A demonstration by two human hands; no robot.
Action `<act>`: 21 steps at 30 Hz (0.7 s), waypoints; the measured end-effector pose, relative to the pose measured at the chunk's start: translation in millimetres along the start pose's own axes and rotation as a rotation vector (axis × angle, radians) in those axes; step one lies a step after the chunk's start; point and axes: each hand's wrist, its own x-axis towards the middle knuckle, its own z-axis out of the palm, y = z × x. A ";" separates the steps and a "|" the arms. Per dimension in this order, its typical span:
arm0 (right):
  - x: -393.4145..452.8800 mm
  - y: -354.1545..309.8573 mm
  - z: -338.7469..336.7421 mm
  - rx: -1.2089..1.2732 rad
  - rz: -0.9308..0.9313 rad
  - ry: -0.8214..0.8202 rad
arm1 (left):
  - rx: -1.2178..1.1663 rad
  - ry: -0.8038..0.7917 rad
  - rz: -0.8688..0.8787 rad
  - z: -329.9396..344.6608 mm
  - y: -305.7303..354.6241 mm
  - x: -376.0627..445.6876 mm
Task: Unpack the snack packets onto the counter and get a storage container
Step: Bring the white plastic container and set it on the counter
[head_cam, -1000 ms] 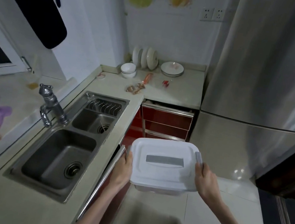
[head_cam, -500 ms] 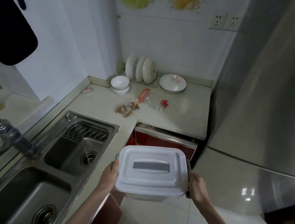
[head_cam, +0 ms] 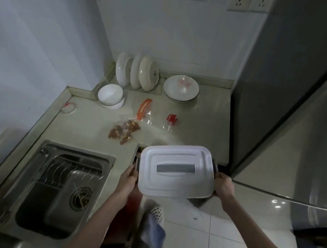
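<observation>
Holding the white lidded storage container in the air at the counter's front edge, the person grips it from both ends. Left hand curls round the left end; right hand curls round the right end by the dark latch. Snack packets lie on the counter just beyond the container, near a white bowl and racked plates. The sink sits to the left.
</observation>
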 end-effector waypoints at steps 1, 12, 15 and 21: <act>11.8 -9.6 -0.5 -0.003 -0.007 0.025 | 0.031 -0.029 0.042 5.3 12.8 15.3; 113.6 -95.0 4.0 -0.189 -0.135 0.185 | 0.154 -0.166 0.139 49.5 108.0 163.6; 130.5 -100.0 9.1 -0.265 -0.098 0.199 | 0.265 -0.240 0.190 60.1 120.2 185.2; 149.1 -104.3 18.4 -0.321 0.037 0.217 | 0.377 -0.213 0.209 67.9 112.0 197.6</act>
